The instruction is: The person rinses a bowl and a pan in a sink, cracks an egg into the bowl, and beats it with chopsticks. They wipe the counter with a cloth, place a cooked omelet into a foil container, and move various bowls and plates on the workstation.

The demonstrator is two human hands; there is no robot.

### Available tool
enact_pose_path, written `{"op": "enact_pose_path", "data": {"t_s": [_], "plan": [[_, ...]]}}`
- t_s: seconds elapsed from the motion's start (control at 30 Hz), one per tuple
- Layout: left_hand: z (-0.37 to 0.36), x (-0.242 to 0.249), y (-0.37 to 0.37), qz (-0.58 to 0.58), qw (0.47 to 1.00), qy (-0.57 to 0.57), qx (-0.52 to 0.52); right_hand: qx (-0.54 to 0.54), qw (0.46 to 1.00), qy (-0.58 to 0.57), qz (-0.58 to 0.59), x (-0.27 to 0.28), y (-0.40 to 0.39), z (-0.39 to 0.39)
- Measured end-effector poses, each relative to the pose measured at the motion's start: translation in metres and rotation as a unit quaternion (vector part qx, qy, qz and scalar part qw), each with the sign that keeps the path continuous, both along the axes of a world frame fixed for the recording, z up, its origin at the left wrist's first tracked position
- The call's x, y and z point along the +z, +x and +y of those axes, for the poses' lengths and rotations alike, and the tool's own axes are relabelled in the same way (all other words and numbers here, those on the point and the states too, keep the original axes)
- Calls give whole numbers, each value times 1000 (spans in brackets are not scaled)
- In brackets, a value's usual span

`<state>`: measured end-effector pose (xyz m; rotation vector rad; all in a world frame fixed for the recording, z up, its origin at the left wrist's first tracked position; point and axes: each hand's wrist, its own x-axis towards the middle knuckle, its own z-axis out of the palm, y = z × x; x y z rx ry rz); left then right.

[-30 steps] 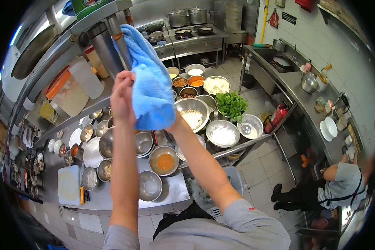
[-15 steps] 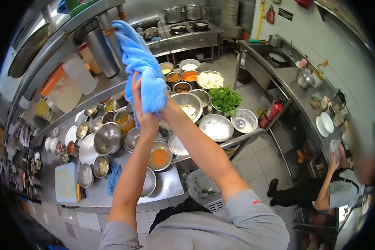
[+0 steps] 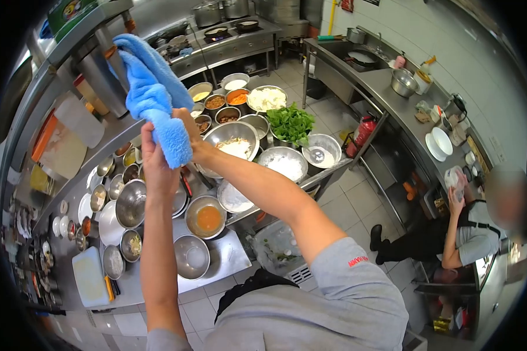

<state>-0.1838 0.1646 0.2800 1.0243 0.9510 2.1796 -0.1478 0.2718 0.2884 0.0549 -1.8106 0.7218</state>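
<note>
A blue cloth (image 3: 146,88), twisted and fluffy, is held up over the steel counter at the upper left. My left hand (image 3: 158,161) is closed round its lower part from the near side. On the far side my right hand (image 3: 190,131) grips the same cloth, its fingers partly hidden behind it. One end of the cloth hangs over the wrists, while the other stretches up beside a shelf post. Below my right forearm sits a wide steel bowl (image 3: 219,137) with pale shreds in it.
Steel bowls of ingredients crowd the counter, with leafy greens (image 3: 290,124) and orange liquid (image 3: 208,219) among them. A cutting board (image 3: 91,276) lies at the left. Overhead runs a shelf with containers (image 3: 58,140). At the right, a co-worker (image 3: 477,228) holds something. A stove (image 3: 228,47) stands behind.
Both hands and the blue cloth have shifted left in view. The cloth hangs more loosely, with a fold spread out behind. The camera view has turned a little.
</note>
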Motion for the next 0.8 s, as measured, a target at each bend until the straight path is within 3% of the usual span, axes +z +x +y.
{"op": "enact_pose_path", "data": {"t_s": [0.1, 0.17, 0.2, 0.23, 0.27, 0.3, 0.33, 0.37, 0.53, 0.7, 0.8], "plan": [[-14, 6, -11, 83, 995, -50, 24, 0, 967, -55, -248, 2, -8, 14], [-24, 10, -5, 119, 987, -63, 88, -190, 964, 172, -68, -13, -29, 31], [-27, 7, -2, 107, 984, -59, 127, -100, 993, 62, 1, 5, -1, 22], [-28, 0, -12, 79, 991, -46, 95, -10, 996, -47, 78, 22, 26, 6], [-22, -6, -18, 51, 996, -36, 64, 38, 988, -94, 114, 12, 10, 8], [-10, -2, -8, 98, 991, -29, 84, 53, 974, -152, 157, -7, -21, 3], [-2, -1, -10, 106, 990, -28, 84, 202, 920, -272, 199, -9, -22, -27], [5, 1, -13, 98, 992, -21, 73, 347, 826, -376, 237, -4, -22, -54], [22, -9, -18, 31, 999, 11, -3, 128, 951, -265, 99, -18, -17, -58], [28, -21, -21, -67, 991, 59, -96, 107, 973, -194, -60, -5, 26, -54], [27, -25, -27, -167, 961, 123, -183, -91, 989, -89, -79, -10, 29, -70]]}}
